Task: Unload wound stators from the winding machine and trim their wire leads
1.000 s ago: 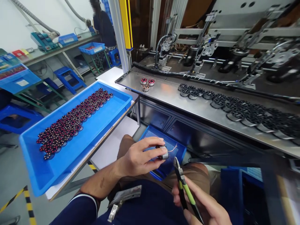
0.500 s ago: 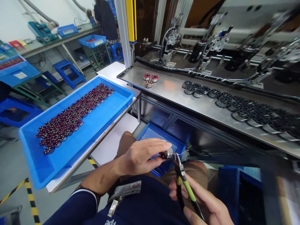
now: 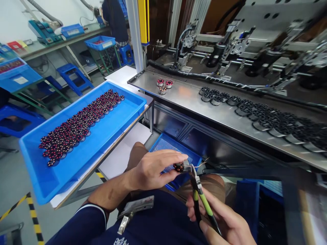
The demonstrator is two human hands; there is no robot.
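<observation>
Between the thumb and fingers of my left hand (image 3: 153, 170) is a small copper-wound motor stator (image 3: 179, 167). Thin wire leads (image 3: 200, 164) stick out from it to the right. My right hand (image 3: 219, 217) is wrapped round the green and black handles of wire cutters (image 3: 201, 194). Their jaws are at the leads, just right of the stator, and look nearly closed; whether the wire is cut through I cannot tell. Below the hands a blue bin (image 3: 163, 141) stands low between my legs and the bench.
On the left, a large blue tray (image 3: 122, 126) bears rows of wound stators (image 3: 79, 122). The metal bench (image 3: 184, 98) holds a few red and copper stators (image 3: 162, 89) and many black-topped round parts (image 3: 244, 109). Machinery (image 3: 217, 54) stands behind. A person (image 3: 114, 23) is at the far bench.
The cutter jaws have closed further on the wire leads. Both hands stay almost in place, and the view has shifted slightly.
</observation>
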